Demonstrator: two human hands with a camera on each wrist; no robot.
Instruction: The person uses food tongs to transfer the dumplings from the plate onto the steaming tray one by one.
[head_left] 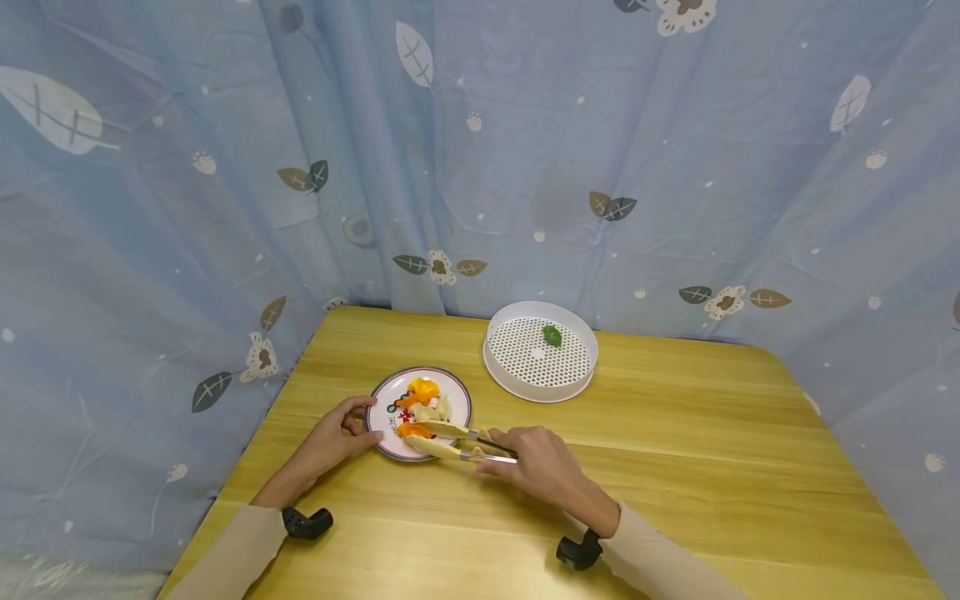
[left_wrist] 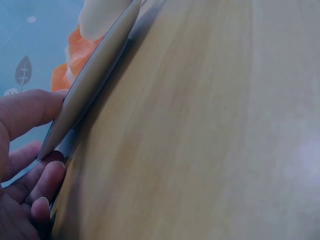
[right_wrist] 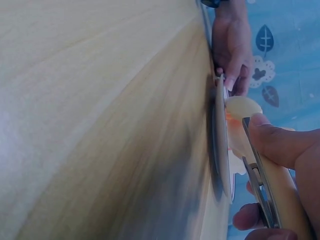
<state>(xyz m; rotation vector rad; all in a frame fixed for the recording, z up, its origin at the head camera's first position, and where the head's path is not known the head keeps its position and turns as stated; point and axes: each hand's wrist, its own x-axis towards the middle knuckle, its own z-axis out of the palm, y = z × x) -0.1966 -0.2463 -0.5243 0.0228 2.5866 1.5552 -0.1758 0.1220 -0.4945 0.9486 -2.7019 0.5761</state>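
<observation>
My left hand (head_left: 333, 440) grips the rim of a round white plate (head_left: 455, 389), thumb on top and fingers at the edge. In the left wrist view the thumb (left_wrist: 35, 110) lies on the plate's rim (left_wrist: 97, 75). Food pieces, pale dumpling-like ones (head_left: 444, 407), orange ones (head_left: 414, 431) and a yellow one (head_left: 423, 387), lie on the plate. With my right hand (head_left: 542, 464) I hold metal tongs (head_left: 474, 454) with cream-coloured tips. Those tips reach over the plate around an orange piece; whether they grip it, I cannot tell.
Behind and to the right of the plate stands a round white perforated steamer tray (head_left: 517, 388) with one green piece (head_left: 552, 336) in it. The wooden table (head_left: 720, 433) meets a blue patterned curtain (head_left: 525, 150) at its back and sides.
</observation>
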